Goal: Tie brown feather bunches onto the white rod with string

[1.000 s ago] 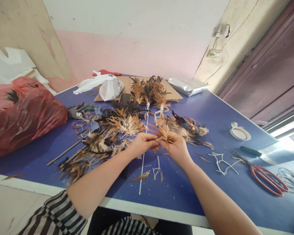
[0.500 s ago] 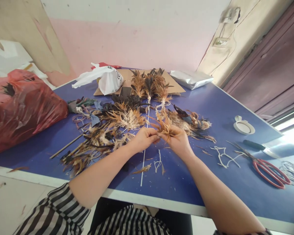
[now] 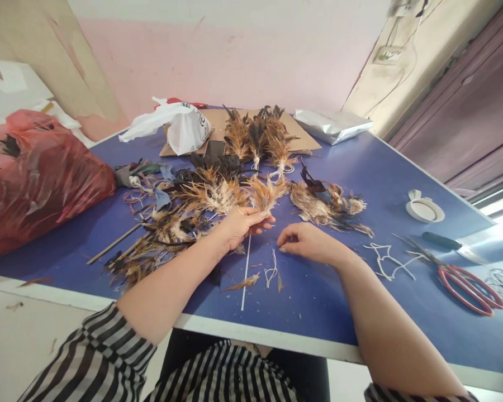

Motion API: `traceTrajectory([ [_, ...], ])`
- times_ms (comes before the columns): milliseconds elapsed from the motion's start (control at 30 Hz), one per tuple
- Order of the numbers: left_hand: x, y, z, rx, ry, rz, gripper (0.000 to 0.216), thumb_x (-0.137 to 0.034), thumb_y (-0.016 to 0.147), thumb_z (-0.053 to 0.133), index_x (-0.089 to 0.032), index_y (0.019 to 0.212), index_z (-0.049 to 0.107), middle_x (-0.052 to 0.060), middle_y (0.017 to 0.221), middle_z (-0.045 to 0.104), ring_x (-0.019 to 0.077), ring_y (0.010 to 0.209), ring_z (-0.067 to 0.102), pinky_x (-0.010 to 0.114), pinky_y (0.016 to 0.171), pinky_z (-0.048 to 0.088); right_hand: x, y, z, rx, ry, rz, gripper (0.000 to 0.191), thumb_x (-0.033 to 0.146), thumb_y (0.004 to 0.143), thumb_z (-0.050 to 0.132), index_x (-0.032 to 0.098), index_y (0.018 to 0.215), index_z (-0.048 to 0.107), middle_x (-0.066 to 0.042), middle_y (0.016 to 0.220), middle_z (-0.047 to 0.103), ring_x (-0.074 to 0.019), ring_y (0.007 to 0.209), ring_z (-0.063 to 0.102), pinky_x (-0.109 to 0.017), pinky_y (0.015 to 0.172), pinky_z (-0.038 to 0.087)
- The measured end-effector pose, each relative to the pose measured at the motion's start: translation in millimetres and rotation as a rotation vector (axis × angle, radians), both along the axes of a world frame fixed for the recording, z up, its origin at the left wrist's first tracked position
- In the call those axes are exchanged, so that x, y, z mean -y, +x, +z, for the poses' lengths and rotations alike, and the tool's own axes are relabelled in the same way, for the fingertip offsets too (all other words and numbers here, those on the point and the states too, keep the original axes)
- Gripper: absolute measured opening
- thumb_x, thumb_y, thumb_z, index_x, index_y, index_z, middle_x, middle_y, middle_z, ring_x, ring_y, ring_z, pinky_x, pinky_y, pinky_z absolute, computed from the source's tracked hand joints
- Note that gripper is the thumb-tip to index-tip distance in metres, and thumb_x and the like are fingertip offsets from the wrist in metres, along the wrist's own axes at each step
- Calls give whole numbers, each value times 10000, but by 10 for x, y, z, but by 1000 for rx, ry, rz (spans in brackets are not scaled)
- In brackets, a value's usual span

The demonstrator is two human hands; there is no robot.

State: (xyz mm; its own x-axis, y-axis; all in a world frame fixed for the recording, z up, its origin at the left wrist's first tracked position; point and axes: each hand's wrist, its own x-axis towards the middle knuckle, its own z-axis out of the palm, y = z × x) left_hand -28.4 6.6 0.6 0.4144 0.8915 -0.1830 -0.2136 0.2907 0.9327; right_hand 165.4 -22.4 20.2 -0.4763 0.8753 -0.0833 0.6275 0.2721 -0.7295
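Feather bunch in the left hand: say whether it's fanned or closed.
Fanned: the feather bunch splays at its tips, beyond the left hand.

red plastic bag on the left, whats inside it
Dark, feather-like tips show at the upper left of the red plastic bag. The rest is covered by its crumpled plastic, so what else it holds can't be told.

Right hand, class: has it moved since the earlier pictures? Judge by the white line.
Yes: the right hand has moved rightward, away from the white line.

Black-and-pale striped top [image 3: 224,377]; loose, elbow-length sleeves [image 3: 113,340], matching stripes; black legwear [image 3: 312,374]; bare fingers [image 3: 288,231].
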Motion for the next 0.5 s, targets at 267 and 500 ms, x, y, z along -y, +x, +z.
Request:
traceTrajectory([
  [267,33,13,9,-22,-44,-30,225,-283,666,686,-95,789,672,110,935,657,101,697,612,152,521,443,-8,-126,-121,89,20,23,82,200,621,596,202,652,672,10,623,655,-138,570,555,-235,542,392],
  [500,37,4,14,18,-109,-87,161,-228,690,669,-100,787,676,115,1003,641,80,679,608,135,501,453,-24,-25,20,58,84,-5,126,234,691,523,178,676,636,6,623,634,-128,572,537,-229,548,392],
])
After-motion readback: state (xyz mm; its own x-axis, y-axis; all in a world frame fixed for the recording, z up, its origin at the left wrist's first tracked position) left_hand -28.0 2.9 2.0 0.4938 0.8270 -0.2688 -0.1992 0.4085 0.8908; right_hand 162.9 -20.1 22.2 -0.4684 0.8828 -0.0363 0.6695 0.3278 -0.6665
